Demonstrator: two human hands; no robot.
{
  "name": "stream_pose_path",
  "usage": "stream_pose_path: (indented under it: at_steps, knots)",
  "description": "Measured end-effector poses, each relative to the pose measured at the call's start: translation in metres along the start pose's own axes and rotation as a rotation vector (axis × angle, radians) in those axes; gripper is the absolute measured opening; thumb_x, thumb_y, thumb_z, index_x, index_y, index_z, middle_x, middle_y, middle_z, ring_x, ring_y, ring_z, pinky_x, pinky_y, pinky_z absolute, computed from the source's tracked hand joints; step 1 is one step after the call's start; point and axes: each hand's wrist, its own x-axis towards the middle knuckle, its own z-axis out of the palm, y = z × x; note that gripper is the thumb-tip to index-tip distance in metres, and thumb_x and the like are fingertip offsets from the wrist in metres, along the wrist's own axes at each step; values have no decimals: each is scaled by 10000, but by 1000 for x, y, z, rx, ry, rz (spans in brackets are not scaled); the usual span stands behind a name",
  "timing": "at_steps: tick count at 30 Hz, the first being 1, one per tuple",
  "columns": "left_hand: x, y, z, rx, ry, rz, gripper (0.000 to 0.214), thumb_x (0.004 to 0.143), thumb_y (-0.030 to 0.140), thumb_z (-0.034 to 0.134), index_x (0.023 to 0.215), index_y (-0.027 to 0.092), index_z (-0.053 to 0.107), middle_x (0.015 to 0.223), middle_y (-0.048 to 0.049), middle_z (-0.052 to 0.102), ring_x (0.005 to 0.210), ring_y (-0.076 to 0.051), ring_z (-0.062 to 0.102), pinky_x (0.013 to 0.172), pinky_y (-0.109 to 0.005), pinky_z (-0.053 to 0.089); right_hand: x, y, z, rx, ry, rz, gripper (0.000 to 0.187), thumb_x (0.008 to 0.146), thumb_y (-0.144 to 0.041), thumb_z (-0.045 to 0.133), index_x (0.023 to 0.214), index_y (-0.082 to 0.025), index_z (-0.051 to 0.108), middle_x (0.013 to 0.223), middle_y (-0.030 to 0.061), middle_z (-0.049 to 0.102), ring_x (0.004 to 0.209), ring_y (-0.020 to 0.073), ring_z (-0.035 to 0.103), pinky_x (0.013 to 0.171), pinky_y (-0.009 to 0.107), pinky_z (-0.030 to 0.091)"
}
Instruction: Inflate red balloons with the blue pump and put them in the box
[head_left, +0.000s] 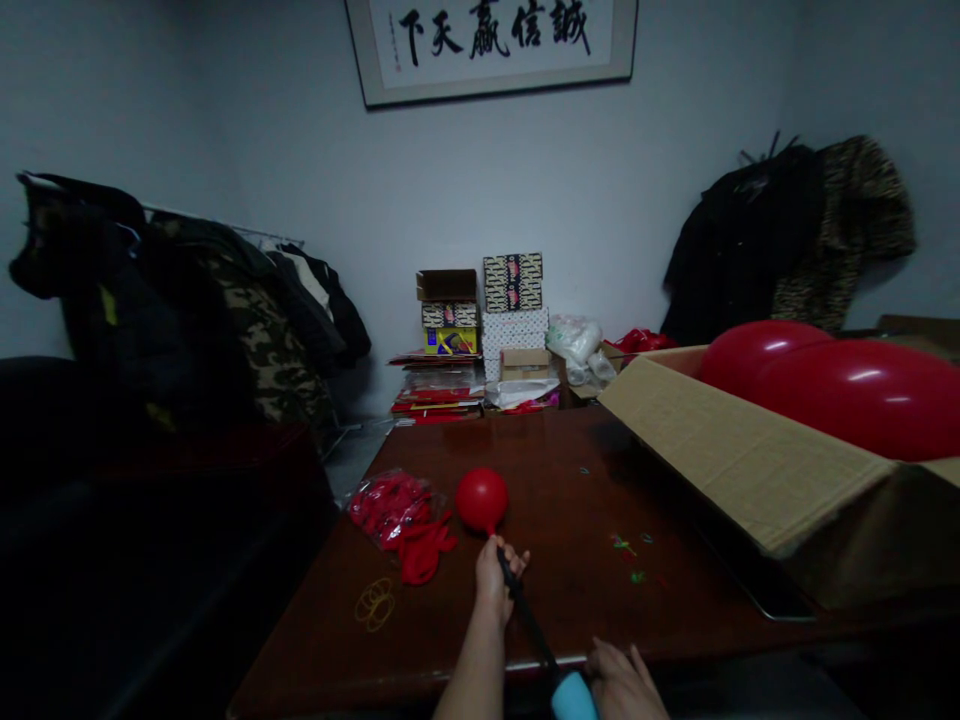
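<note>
A small, partly inflated red balloon (pixel 481 499) stands at the tip of a balloon pump with a black shaft (pixel 534 622) and a blue lower part (pixel 574 697). My left hand (pixel 496 578) is closed around the balloon's neck and the upper end of the pump. At the lower frame edge, my right hand (pixel 622 682) is against the blue part, its fingers partly bent and its grip partly cut off. To the left, a clear bag of red balloons (pixel 394 505) lies on the table, with loose red balloons (pixel 421 550) at its mouth.
The brown table (pixel 442 630) bears yellow rubber bands (pixel 374 604) and small green bits (pixel 637 577). An open cardboard box (pixel 750 450) with large inflated red balloons (pixel 847 385) stands at right. Stacked boxes (pixel 514 300) are behind; coats (pixel 247 330) hang at left, beside a dark sofa (pixel 150 560).
</note>
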Motion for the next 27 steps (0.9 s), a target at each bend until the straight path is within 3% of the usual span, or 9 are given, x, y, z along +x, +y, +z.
stream_pose_path:
  at_steps: [4, 7, 14, 22, 27]
  knots:
    - [2, -2, -3, -5, -16, 4, 209, 788, 306, 511, 648, 197, 403, 437, 83, 399, 340, -63, 343, 718, -362, 474, 11, -26, -22, 0, 88, -33, 450, 707, -460, 490, 995, -145, 634, 1191, 136, 530, 1240, 316, 325, 1050, 501, 81]
    - [6, -4, -6, -3, -23, 5, 214, 769, 317, 533, 653, 200, 397, 435, 86, 400, 340, -66, 346, 719, -364, 472, 27, -44, -31, 2, 164, 4, 491, 714, -486, 472, 1022, -133, 618, 1166, 139, 534, 1222, 305, 345, 1050, 482, 84]
    - [12, -6, -9, 47, -70, 9, 242, 737, 357, 553, 645, 201, 394, 433, 81, 418, 334, -74, 365, 694, -373, 473, 62, -54, -26, -8, 254, 31, 434, 724, -482, 460, 947, -156, 641, 1137, 122, 551, 1229, 309, 329, 1043, 493, 74]
    - [8, -7, -7, 56, -72, 52, 233, 744, 345, 554, 640, 196, 407, 418, 82, 417, 324, -71, 361, 703, -387, 476, 30, -47, -23, -2, 221, 32, 424, 742, -466, 477, 951, -140, 651, 1108, 128, 575, 1222, 304, 348, 1050, 481, 70]
    - [4, -4, -5, 2, -32, 32, 229, 756, 321, 556, 637, 196, 405, 427, 84, 408, 330, -69, 363, 766, -423, 469, 8, -23, -11, -24, 156, -13, 333, 702, -407, 532, 875, -162, 678, 1104, 122, 592, 1227, 320, 348, 1053, 497, 77]
